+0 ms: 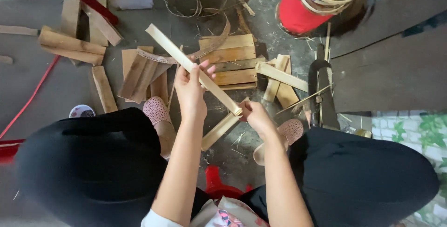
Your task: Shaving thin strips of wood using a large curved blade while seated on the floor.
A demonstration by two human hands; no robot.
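Single head-worn view, looking steeply down from above the seated person's lap onto the floor (56,87) between the knees. The forearms enter from the bottom edge at close range; the surrounding floor lies farther off.

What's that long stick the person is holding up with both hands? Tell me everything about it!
The long stick is a flat, pale yellowish-tan strip that looks like split bamboo or wood, with straight edges and a squared far end. It slants from upper left down to lower right, held above the floor. The left hand wraps around its middle, and the right hand pinches its near end. Below it lie another strip and scattered wooden pieces on the grey floor.
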